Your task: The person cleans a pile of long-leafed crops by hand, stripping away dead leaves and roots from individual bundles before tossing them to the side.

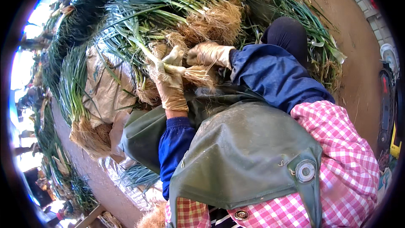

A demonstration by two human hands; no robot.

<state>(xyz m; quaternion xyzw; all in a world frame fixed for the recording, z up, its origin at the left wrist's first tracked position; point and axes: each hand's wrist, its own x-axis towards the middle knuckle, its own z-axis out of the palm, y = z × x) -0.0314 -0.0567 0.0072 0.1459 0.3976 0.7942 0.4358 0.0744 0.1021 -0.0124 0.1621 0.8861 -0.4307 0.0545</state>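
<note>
In a pale, soiled glove, my left hand [171,85] is closed round the white stem of a green onion [148,53]. The green leaves of that onion point up and left, and its stringy roots [198,75] stick out to the right of the hand. My right hand [209,54], gloved too, is curled in just above those roots, beside a big pile of green onions [168,0] with brown root clumps [215,21]. Whatever its fingers hold, if anything, is hidden. Dark blue sleeve covers reach to both wrists.
A green waterproof apron [253,156] covers my lap. To the left, a bunch of green onions [76,88] rests by brown sacking [107,86]. More onions [325,52] lie at the right past a dark knee [287,36]. Brown floor [358,71] stretches along the right.
</note>
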